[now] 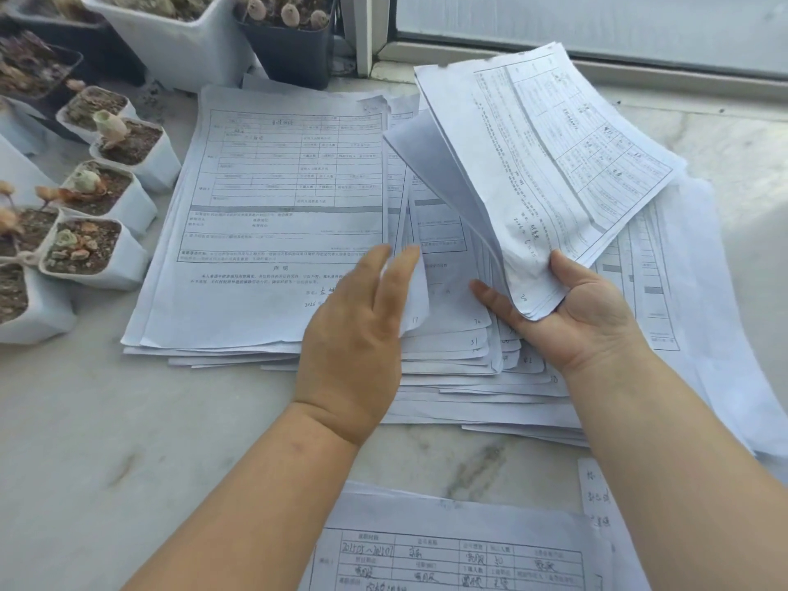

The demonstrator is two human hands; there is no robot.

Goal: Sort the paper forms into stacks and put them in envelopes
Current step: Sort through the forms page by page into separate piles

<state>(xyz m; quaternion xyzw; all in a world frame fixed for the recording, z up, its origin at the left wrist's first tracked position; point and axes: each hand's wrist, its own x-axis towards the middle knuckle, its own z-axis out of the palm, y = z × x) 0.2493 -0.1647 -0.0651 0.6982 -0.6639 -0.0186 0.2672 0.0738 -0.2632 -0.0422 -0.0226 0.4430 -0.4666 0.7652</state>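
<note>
the right hand [584, 309] is palm up, its thumb and fingers curled round the lower edge of a sheaf [550, 164] of forms, which is lifted and fanned back toward the window [597, 23]; the sheets bend at the grip and their printed faces tilt up and to the right. the left hand [358, 330] is back up with its fingers nearly straight, the fingertips [401, 258] touching a single sheet [426, 198] that curves up out of the middle pile; whether a thumb pinches that sheet from below cannot be told. under both hands lies a loose middle pile [460, 377], its sheets slipped apart so that handwritten numbers show at the lower corners. just to the left, overlapping it, is a neater stack [273, 215] with a printed form face up. more forms [690, 292] spread out to the right under the raised sheaf. nearest the person, at the bottom edge, lies another form [447, 556] with handwritten entries, and a strip of paper [597, 496] beside it on the right. everything rests on a pale marble sill [128, 441]. along the left edge stand small white pots [128, 151] of succulents, touching the left stack's side, with larger white and dark planters [290, 40] behind them by the window frame.
</note>
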